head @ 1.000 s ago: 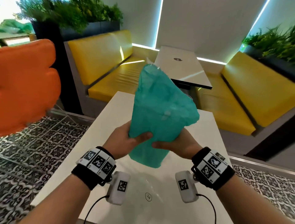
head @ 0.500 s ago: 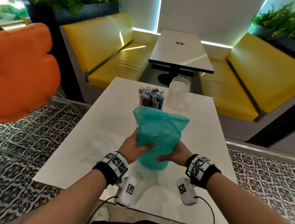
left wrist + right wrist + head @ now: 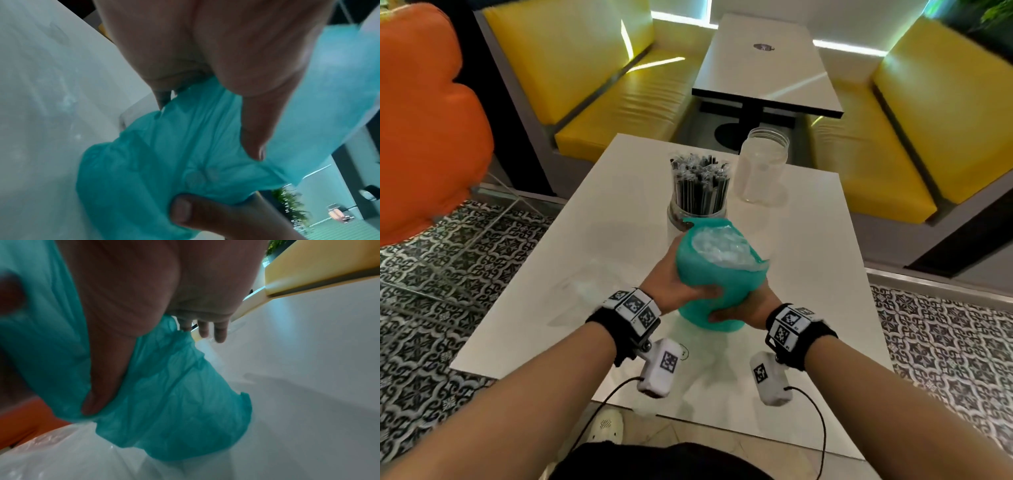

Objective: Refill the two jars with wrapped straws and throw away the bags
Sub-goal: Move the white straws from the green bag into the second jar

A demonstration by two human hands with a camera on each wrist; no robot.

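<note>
Both hands hold a crumpled teal plastic bag [image 3: 714,270] just above the white table [image 3: 808,260]. My left hand [image 3: 678,277] grips its left side, thumb pressed into the plastic [image 3: 164,162]. My right hand [image 3: 743,308] grips its lower right, thumb sunk into the teal bag [image 3: 174,402]. Clear crumpled plastic [image 3: 719,250] shows in the bag's open top. Just beyond the bag stands a clear jar full of dark wrapped straws [image 3: 700,188]. An empty clear jar [image 3: 762,164] stands to its right near the far edge.
A clear plastic sheet [image 3: 698,373] lies on the table under my wrists. Yellow benches [image 3: 626,99] and a second white table [image 3: 767,65] lie beyond. An orange chair [image 3: 424,120] stands at the left over patterned tile floor [image 3: 448,253].
The teal bag has come down from raised in front of the jars to low over the table and is squeezed smaller. Both jars are now in sight.
</note>
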